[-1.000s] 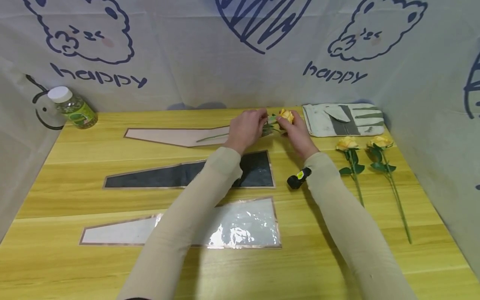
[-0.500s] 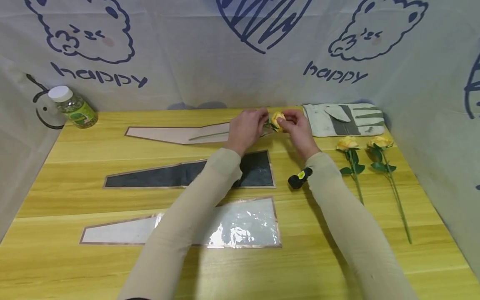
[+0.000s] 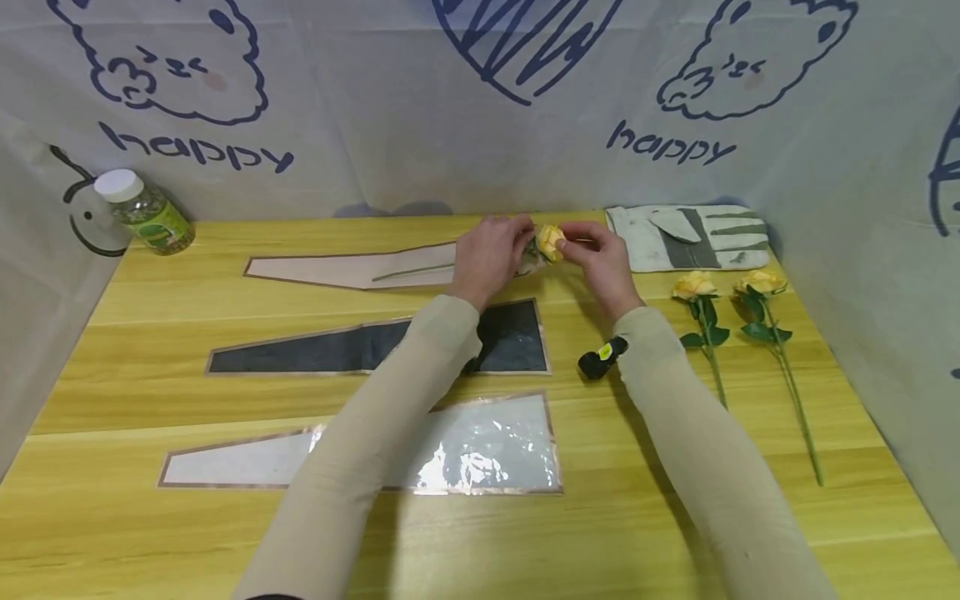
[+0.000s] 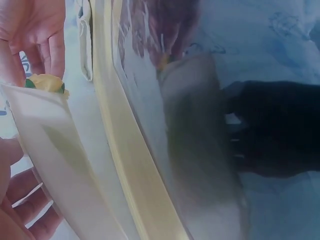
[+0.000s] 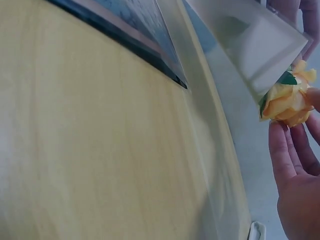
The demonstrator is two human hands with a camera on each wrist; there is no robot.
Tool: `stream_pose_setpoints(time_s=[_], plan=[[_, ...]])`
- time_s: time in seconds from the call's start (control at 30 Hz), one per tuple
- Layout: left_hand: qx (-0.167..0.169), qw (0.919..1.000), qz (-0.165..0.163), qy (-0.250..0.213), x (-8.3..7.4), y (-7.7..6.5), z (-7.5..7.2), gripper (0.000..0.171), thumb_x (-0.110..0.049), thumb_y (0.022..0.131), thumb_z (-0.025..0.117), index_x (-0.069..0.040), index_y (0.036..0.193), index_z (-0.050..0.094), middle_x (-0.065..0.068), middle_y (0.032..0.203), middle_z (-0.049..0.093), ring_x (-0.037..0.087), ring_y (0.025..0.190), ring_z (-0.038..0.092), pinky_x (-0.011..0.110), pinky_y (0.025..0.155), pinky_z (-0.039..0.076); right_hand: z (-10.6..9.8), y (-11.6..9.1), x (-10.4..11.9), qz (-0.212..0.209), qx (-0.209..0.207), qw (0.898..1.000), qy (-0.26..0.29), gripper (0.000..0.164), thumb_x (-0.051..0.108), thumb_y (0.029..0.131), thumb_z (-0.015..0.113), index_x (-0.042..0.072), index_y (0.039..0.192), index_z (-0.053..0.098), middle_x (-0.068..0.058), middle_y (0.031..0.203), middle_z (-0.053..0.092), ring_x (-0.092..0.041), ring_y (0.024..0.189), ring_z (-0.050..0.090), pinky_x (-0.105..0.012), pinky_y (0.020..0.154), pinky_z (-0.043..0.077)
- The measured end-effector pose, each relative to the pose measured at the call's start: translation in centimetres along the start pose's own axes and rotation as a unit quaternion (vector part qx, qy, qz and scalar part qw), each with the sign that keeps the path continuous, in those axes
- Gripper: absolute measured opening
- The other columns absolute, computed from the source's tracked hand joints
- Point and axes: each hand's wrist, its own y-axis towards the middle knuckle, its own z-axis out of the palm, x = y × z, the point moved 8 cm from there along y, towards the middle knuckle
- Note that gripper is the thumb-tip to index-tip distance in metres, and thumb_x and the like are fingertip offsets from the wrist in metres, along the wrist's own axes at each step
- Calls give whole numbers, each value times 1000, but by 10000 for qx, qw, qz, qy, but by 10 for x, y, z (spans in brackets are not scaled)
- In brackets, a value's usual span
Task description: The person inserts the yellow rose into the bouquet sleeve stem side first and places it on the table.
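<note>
A pale pink flower sleeve (image 3: pixel 322 271) is held near its wide end by my left hand (image 3: pixel 486 258), lifted off the table there. Inside lies a yellow rose, its stem (image 3: pixel 414 272) showing through the film. The rose's bloom (image 3: pixel 551 242) sticks out of the sleeve's mouth. My right hand (image 3: pixel 602 265) pinches this bloom between thumb and fingers. In the right wrist view the yellow petals (image 5: pixel 290 102) and a bit of green leaf sit right at the sleeve's edge (image 5: pixel 265 55). The left wrist view shows my left fingers (image 4: pixel 37 202) behind the sleeve.
A black sleeve (image 3: pixel 300 350) and a clear white sleeve (image 3: pixel 495 446) lie nearer on the wooden table (image 3: pixel 615 517). Two yellow roses (image 3: pixel 695 286) lie at right, below white work gloves (image 3: pixel 686 239). A lidded jar (image 3: pixel 153 217) stands back left, before the curtain (image 3: pixel 450 150).
The rose has slid left into the pink sleeve, its stem end farther along and its bloom nearer the left hand. My right hand now pinches the bloom from its right side.
</note>
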Motion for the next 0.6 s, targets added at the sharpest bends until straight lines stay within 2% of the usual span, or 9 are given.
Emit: stream_pose_setpoints(time_s=[0.13, 0.23, 0.4, 0.6], plan=[[-58, 10000, -13, -26, 0, 0, -2, 22, -31, 102, 56, -23, 112, 74, -3, 95, 72, 17, 80, 64, 35, 62, 52, 0, 0, 1, -46, -58, 10000, 4, 28, 4, 92, 69, -7, 117, 63, -9, 108, 63, -17, 98, 60, -26, 85, 49], [-114, 9999, 3, -46, 0, 0, -3, 22, -30, 102, 56, -22, 110, 75, -2, 93, 73, 18, 77, 65, 36, 61, 52, 2, -3, 4, -57, -88, 9999, -47, 29, 3, 91, 69, -10, 116, 64, -13, 108, 64, -17, 97, 60, -26, 85, 48], [-166, 9998, 82, 42, -1, 1, -3, 22, -30, 102, 56, -22, 107, 76, -1, 91, 73, 18, 72, 65, 35, 59, 51, 4, -2, 1, -165, -112, 9995, -258, 28, 4, 91, 69, -9, 117, 67, -15, 110, 66, -13, 94, 61, -25, 83, 49], [-63, 9999, 48, 89, 2, 2, -1, 22, -29, 102, 56, -22, 108, 76, -1, 92, 73, 19, 73, 65, 36, 61, 51, 6, -1, 0, -161, -39, 9993, -332, 28, 2, 92, 68, -7, 118, 67, -17, 111, 66, -14, 93, 61, -25, 81, 50]])
